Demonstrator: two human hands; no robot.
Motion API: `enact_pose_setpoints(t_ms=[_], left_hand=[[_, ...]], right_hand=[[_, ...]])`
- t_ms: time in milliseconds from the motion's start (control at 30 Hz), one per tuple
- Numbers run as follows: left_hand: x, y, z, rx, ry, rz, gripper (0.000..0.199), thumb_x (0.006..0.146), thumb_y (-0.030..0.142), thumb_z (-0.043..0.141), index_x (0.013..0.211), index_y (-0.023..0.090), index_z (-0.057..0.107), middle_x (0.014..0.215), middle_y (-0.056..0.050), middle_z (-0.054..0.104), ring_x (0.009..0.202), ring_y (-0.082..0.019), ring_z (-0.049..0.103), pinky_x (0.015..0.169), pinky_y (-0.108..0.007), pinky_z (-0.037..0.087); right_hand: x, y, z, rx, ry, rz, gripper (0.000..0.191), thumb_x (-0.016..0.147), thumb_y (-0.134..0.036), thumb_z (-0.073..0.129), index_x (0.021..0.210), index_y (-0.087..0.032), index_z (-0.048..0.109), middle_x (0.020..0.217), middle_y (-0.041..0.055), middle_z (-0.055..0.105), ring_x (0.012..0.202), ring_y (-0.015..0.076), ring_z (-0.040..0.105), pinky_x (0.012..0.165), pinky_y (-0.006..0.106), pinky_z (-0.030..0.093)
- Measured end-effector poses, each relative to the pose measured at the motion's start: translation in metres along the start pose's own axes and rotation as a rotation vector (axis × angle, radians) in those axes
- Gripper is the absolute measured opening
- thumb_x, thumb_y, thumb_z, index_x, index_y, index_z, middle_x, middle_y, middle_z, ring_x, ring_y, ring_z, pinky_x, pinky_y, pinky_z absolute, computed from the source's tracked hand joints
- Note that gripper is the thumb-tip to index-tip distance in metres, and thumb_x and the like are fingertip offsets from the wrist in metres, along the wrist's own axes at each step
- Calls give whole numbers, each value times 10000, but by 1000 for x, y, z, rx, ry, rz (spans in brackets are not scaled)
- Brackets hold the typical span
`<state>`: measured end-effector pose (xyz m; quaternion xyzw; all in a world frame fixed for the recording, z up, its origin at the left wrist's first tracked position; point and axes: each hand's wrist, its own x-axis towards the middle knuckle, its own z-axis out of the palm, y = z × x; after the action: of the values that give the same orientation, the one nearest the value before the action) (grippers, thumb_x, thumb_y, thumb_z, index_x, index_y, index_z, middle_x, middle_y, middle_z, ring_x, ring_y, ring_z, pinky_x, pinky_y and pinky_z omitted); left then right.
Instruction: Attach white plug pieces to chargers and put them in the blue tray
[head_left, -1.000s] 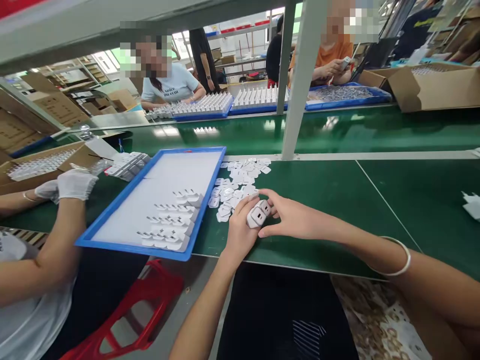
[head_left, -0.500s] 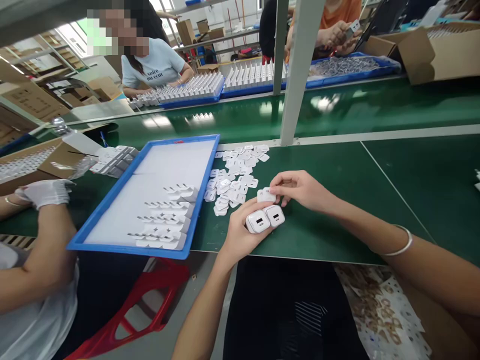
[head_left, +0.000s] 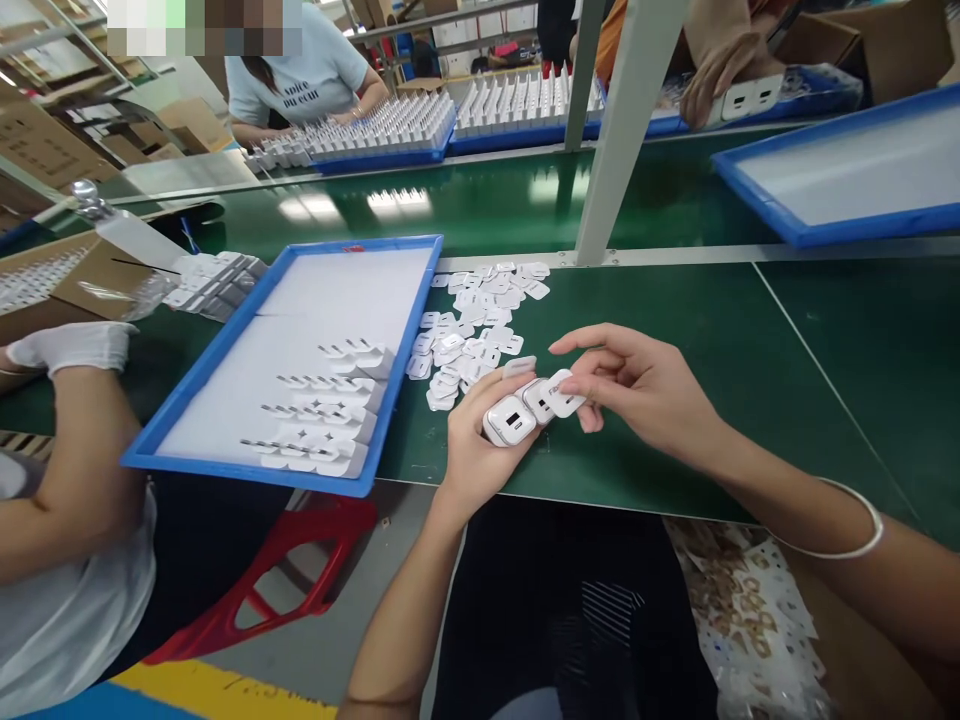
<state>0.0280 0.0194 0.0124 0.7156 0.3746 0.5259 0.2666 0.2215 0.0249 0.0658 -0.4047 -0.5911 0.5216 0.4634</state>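
Observation:
My left hand is closed round two white USB chargers, their port faces turned toward me. Another small white piece rests at the fingertips of that hand. Close beside the chargers, my right hand holds a thin white cover plate, its index finger stretched out above. This plate is tilted and partly overlaps the face of the farther charger. A loose heap of similar white cover plates lies on the green table, beyond my left hand.
Left of the heap, a blue-rimmed tray bears rows of white chargers with prongs up. A co-worker's gloved hand is at far left. Across the belt are trays of chargers. A second blue tray juts in at right, near a metal post.
My right hand has brought a cover plate down onto the farther charger's face. A blue tray has come into view at right, and the co-worker's hand there has moved lower with chargers.

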Motion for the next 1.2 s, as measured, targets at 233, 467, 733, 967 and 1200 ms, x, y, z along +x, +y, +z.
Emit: enact_pose_setpoints(t_ms=[233,467,733,967,1200], left_hand=[[1,0,2,18,-13,72,410,772,146,799,1167,216,711,1220,-94,719,1125,-243,692,971,-387,583],[1,-2,1,24,-26,93,444,765,105,791,1186,212,699,1256,-89,707,1144,-239,685,1002,-389,573],[0,-3,2,20,-47,88,426,781,117,780,1189,205,695,1280,-106,694,1157,-248,684,1013,-408,572],[0,-2,2,18,-65,99,427,777,94,768,1187,192,696,1276,-108,697,1158,-239,682,1015,-402,575],[1,-1,2,28,-74,93,423,783,117,771,1189,210,695,1271,-95,703,1149,-244,686,997,-413,584]], right_hand=[[-1,6,7,135,-14,68,162,827,-274,795,856,-163,681,580,-32,634,438,83,576,434,195,462],[-1,9,11,68,7,44,151,840,-255,785,863,-170,662,581,-50,607,450,69,563,469,196,462],[-3,8,8,-141,40,-7,152,831,-232,791,831,-171,651,590,-52,597,443,57,505,461,207,399],[-3,9,7,-264,46,-91,162,845,-230,772,810,-182,622,575,-54,601,476,76,501,480,223,391],[-1,13,7,-345,43,-150,183,873,-247,743,803,-189,585,557,-56,580,486,92,520,502,245,373]])
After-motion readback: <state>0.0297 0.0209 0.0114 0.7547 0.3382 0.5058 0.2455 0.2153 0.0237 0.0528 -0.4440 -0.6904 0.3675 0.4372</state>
